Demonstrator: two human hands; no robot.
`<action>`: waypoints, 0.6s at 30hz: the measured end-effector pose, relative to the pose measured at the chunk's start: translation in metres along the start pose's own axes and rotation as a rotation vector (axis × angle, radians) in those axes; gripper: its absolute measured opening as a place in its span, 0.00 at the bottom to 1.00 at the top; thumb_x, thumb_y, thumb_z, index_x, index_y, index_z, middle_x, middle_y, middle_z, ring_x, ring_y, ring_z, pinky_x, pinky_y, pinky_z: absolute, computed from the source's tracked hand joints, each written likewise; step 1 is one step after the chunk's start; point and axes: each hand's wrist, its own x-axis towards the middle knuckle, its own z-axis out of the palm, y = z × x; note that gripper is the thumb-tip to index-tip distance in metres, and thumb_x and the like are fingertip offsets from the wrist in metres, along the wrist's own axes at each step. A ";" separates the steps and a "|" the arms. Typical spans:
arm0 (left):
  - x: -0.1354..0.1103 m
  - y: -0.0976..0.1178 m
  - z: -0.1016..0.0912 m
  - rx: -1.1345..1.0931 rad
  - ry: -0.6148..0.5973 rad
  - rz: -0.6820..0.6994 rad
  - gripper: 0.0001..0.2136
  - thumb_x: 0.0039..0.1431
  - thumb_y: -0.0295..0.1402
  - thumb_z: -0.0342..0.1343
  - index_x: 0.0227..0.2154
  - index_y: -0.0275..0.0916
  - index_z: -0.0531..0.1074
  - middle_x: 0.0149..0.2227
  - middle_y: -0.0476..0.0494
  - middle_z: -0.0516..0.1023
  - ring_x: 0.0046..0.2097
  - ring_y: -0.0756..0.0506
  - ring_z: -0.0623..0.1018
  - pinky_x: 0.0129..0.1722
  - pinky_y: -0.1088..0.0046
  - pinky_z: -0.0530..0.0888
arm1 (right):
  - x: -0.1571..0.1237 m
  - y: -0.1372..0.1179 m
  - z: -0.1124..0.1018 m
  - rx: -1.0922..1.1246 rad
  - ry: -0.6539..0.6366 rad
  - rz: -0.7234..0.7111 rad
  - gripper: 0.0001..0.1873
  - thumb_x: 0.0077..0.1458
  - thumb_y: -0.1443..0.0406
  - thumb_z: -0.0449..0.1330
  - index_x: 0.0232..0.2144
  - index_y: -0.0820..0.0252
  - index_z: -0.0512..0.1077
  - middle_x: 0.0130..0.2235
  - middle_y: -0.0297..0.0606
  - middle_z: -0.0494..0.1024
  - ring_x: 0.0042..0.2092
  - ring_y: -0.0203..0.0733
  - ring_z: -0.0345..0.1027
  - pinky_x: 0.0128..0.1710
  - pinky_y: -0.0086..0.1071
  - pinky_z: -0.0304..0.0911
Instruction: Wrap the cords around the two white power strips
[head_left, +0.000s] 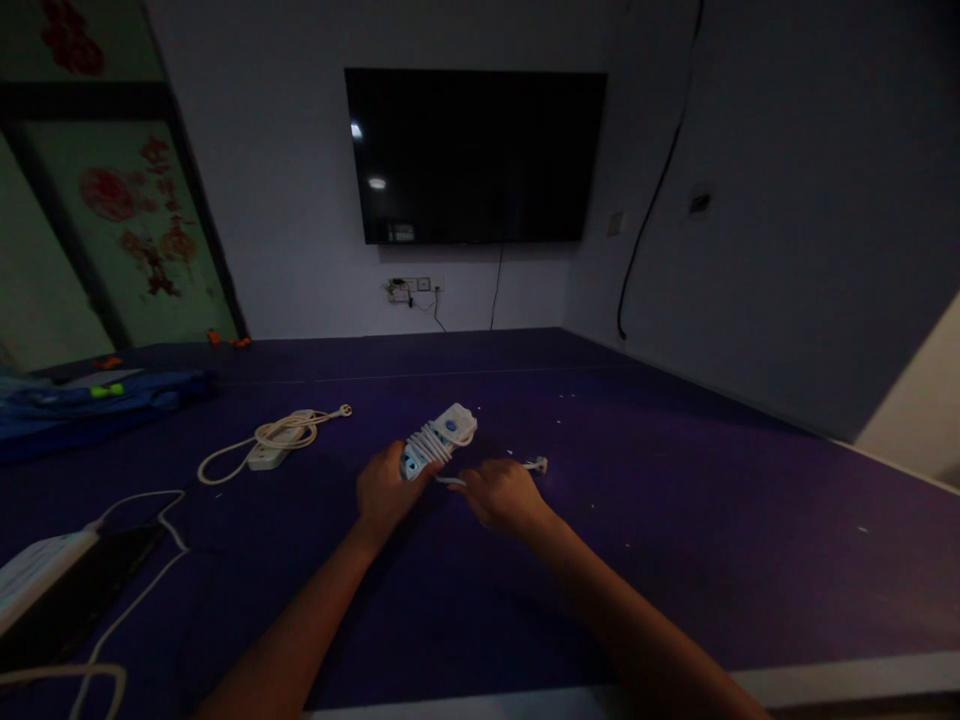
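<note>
Off to your left, a second power strip (266, 457) lies under its coiled cord (289, 432), blue cloth (150, 392) beyond it on the purple surface (675, 520). Straight ahead, your left hand (386, 490) clasps the cord-wrapped power strip (454, 426), while your right hand (502, 492) curls tight round the loose cord (452, 482), plug (541, 465) poking out past it.
</note>
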 end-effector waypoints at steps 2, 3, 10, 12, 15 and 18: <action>-0.002 0.001 0.001 0.048 -0.014 0.145 0.29 0.51 0.59 0.46 0.41 0.38 0.69 0.37 0.37 0.77 0.40 0.40 0.76 0.36 0.69 0.67 | -0.002 0.007 0.000 -0.001 0.077 -0.033 0.16 0.61 0.61 0.51 0.28 0.64 0.72 0.23 0.39 0.74 0.26 0.36 0.66 0.25 0.30 0.45; -0.003 0.002 0.002 0.069 -0.018 0.218 0.31 0.48 0.61 0.47 0.41 0.37 0.69 0.37 0.37 0.77 0.40 0.39 0.76 0.37 0.68 0.68 | -0.003 0.010 -0.001 -0.001 0.110 -0.049 0.16 0.61 0.61 0.51 0.27 0.63 0.72 0.22 0.39 0.73 0.26 0.36 0.65 0.25 0.30 0.45; -0.013 0.012 0.010 0.124 -0.006 0.584 0.40 0.36 0.68 0.47 0.39 0.36 0.70 0.35 0.38 0.76 0.39 0.38 0.73 0.39 0.63 0.69 | -0.008 0.021 -0.003 0.010 0.239 -0.080 0.23 0.59 0.52 0.51 0.21 0.62 0.70 0.21 0.38 0.72 0.25 0.36 0.62 0.25 0.31 0.44; -0.015 0.014 0.010 0.131 -0.006 0.609 0.37 0.39 0.66 0.48 0.39 0.36 0.71 0.35 0.38 0.76 0.38 0.39 0.74 0.38 0.63 0.69 | -0.009 0.025 -0.004 0.006 0.230 -0.054 0.25 0.57 0.48 0.51 0.21 0.61 0.70 0.21 0.38 0.72 0.25 0.36 0.62 0.25 0.31 0.43; -0.016 0.016 0.008 0.103 -0.010 0.623 0.35 0.40 0.64 0.50 0.39 0.36 0.72 0.35 0.38 0.77 0.38 0.39 0.74 0.37 0.63 0.70 | -0.011 0.031 -0.005 0.006 0.208 0.011 0.29 0.53 0.43 0.51 0.21 0.62 0.70 0.21 0.39 0.72 0.25 0.36 0.62 0.25 0.30 0.43; -0.017 0.018 0.001 0.009 -0.041 0.635 0.36 0.37 0.64 0.54 0.39 0.37 0.73 0.35 0.39 0.78 0.38 0.39 0.75 0.39 0.62 0.70 | -0.013 0.035 -0.009 0.060 0.213 0.097 0.31 0.47 0.39 0.52 0.21 0.62 0.71 0.21 0.40 0.72 0.25 0.37 0.63 0.26 0.30 0.45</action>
